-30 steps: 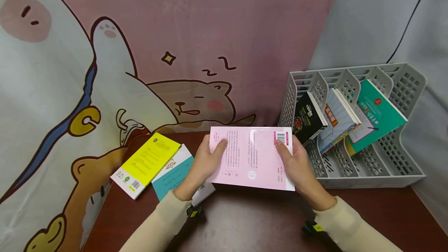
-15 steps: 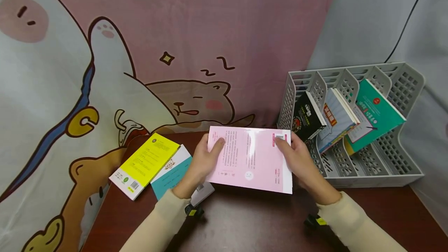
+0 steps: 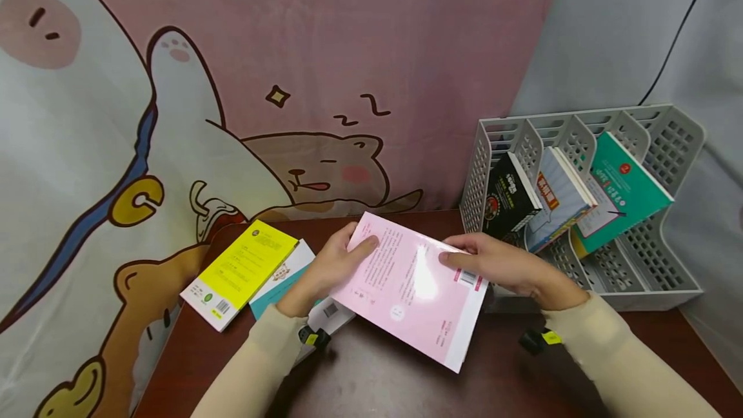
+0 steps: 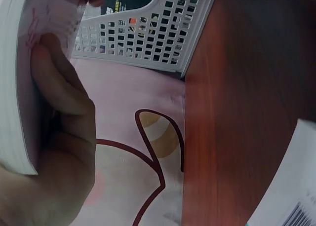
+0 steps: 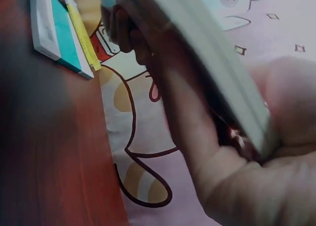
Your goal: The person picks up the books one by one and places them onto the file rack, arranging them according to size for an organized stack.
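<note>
A pink book (image 3: 400, 302) with a barcode on its cover is held above the table, tilted so its right end dips toward the person. My left hand (image 3: 333, 269) grips its left end, thumb on the cover. At its upper right edge my right hand (image 3: 505, 266) pinches it, thumb on top near the barcode. In the left wrist view the book's page edges (image 4: 15, 88) show beside the fingers. The right wrist view, blurred, has the page block (image 5: 212, 63) between thumb and fingers of the right hand (image 5: 247, 186).
On the dark red table (image 3: 400, 379) at left lie a yellow book (image 3: 246, 269) and a teal and white book (image 3: 278, 286), partly behind the left arm. A grey divided rack (image 3: 592, 302) at right holds a black book (image 3: 511, 195), light blue books (image 3: 557, 202) and a green book (image 3: 629, 186).
The pink book has turned clockwise, its right end swinging down toward the person. My right hand has shifted along its edge and now reaches in from the right.
</note>
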{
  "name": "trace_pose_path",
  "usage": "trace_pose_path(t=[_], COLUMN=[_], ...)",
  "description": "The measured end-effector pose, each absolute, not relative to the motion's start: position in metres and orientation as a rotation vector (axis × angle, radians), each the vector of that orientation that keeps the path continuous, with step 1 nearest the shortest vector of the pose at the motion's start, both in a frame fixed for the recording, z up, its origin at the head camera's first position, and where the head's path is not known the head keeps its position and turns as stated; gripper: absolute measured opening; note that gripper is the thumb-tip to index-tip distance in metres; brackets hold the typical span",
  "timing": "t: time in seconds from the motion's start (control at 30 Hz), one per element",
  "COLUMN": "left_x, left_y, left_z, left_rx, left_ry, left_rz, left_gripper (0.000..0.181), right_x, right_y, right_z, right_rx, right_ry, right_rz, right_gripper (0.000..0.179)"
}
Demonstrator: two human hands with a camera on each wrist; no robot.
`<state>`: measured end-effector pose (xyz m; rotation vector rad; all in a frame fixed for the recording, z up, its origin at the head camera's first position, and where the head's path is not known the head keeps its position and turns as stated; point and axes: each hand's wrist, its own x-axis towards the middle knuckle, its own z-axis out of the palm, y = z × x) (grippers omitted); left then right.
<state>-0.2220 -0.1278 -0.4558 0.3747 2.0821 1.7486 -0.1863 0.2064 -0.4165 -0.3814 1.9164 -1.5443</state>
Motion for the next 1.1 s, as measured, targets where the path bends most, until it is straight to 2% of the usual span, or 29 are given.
trace_pose_path(t=[0.3,0.5,0.7,1.1], left_x=[-0.231,-0.241,-0.243,-0.211], left_y=[-0.129,-0.138,-0.132,-0.078], left_z=[-0.452,-0.448,-0.444,-0.431], left_rx=[0.477,0.3,0.14,0.159], left_ry=[2.189,2.182,2.067,1.981], left_rz=[1.634,1.813,2.102,2.118], left_gripper=[0.038,0.033,0.041,0.043], right_x=[-0.181,-0.179,-0.175,-0.162], right_y=[0.202,0.203,0.197,0.162], right_z=[-0.427,-0.429,-0.432,-0.437], right_rx=[-0.498,-0.423,-0.361,-0.119], right_ry=[1.965,2.039,2.062,2.282], right_rz=[-1.502,-1.616,-1.765,-2.096], right_gripper=[0.04,0.044,0.048,0.042])
